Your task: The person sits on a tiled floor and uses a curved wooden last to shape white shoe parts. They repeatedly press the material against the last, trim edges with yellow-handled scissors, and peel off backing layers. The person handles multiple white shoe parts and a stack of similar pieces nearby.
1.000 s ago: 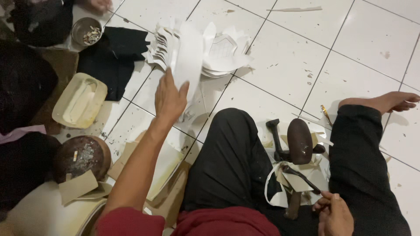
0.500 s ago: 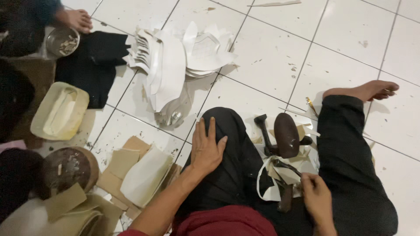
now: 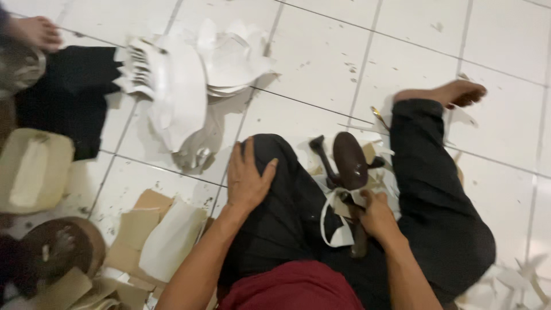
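I sit cross-legged on white floor tiles in black trousers. My left hand (image 3: 248, 178) lies flat on my left knee, fingers spread, holding nothing. My right hand (image 3: 376, 215) rests between my legs, its fingers curled around the stem of a dark iron shoe-last stand (image 3: 350, 166). A white cut-out piece (image 3: 338, 221) hangs around the stem under that hand. A heap of white cut-out pieces (image 3: 183, 86) lies on the tiles ahead of my left knee. My bare right foot (image 3: 453, 92) points to the far right.
A black cloth (image 3: 72, 95) lies at far left, with another person's bare foot (image 3: 34, 31) beyond it. A beige tray (image 3: 31, 169), a round brown tin (image 3: 57, 250) and cardboard and white sheets (image 3: 163, 238) crowd the near left. Paper scraps (image 3: 511, 278) lie at lower right.
My left hand drew back from the white heap and came down on my knee. My right hand moved up from my lap onto the stand's stem. The camera shifted.
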